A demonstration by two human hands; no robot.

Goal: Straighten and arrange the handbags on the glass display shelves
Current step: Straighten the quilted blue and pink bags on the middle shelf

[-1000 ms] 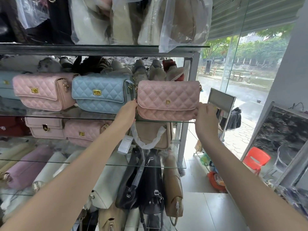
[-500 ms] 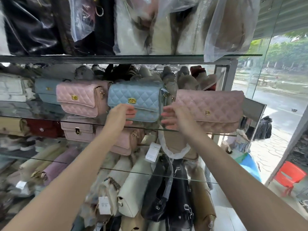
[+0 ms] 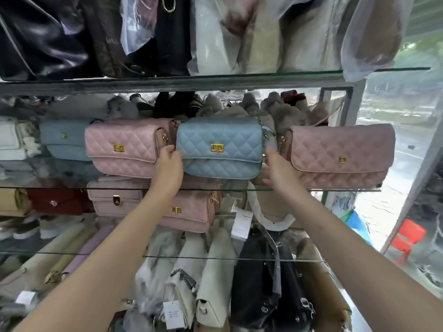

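Note:
A quilted light-blue handbag point(image 3: 221, 149) with a gold clasp stands on the glass shelf point(image 3: 335, 189), between a pink quilted handbag point(image 3: 124, 149) on its left and a dusty-pink quilted handbag point(image 3: 340, 156) on its right. My left hand point(image 3: 169, 167) grips the blue bag's left end, fingers tucked between it and the pink bag. My right hand point(image 3: 275, 170) is at the blue bag's right end, blurred, with thumb up and fingers stretched against the bag's lower corner. Another blue bag point(image 3: 62, 140) stands further left.
The shelf above point(image 3: 167, 83) carries bags in plastic covers hanging low. Behind the front row lie grey and dark bags. Lower shelves hold pink, red, cream and black bags with paper tags point(image 3: 241, 224). A metal post point(image 3: 347, 106) and a glass wall bound the right side.
The view has drawn closer to the shelf. My left hand has closed on the blue bag's left end. My right hand has moved to its right end.

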